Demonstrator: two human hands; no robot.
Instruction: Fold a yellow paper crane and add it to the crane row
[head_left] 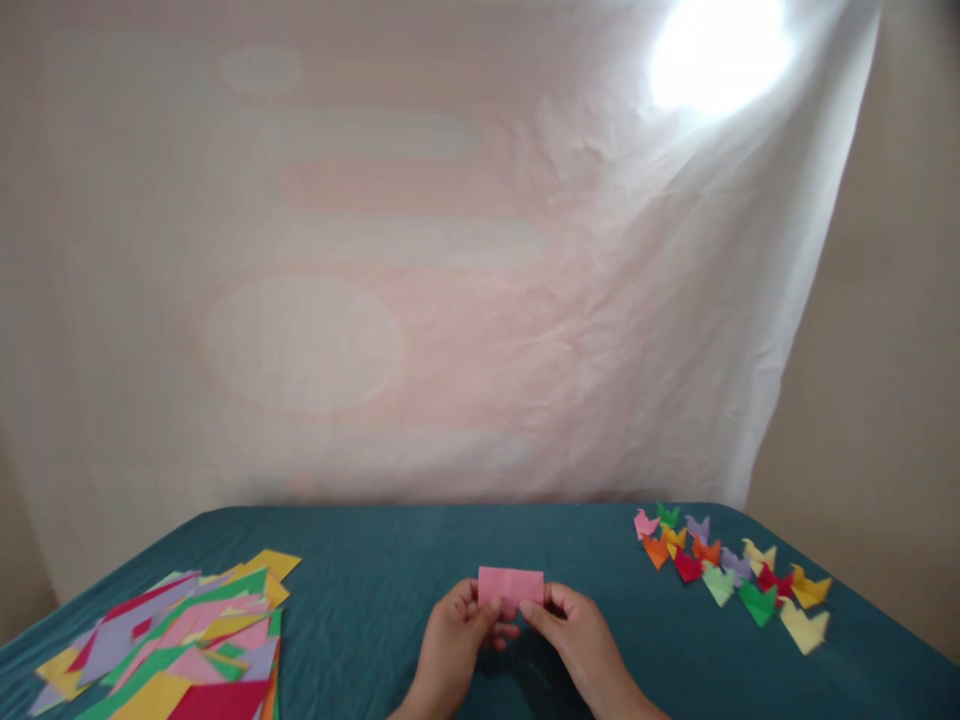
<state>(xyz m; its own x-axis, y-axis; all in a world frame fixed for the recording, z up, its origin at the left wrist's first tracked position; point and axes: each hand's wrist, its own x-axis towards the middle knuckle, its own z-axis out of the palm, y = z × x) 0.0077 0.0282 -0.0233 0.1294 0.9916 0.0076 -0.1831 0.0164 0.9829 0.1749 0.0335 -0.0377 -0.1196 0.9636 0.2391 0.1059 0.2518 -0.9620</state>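
A pink sheet of paper (511, 583), folded into a small rectangle, is held up above the table near its front edge. My left hand (463, 632) grips its left end, thumb in front and fingers curled behind and below. My right hand (576, 630) pinches the right end between thumb and forefinger. The paper's long top edge is level and faces away from me. Its back side is hidden.
Loose coloured paper sheets (172, 640) lie in an overlapping heap on the left. Several small folded paper birds (759, 603) stand in rows on the right. A dark green cloth (360, 600) covers the table. Behind it hangs a pale sheet (465, 330).
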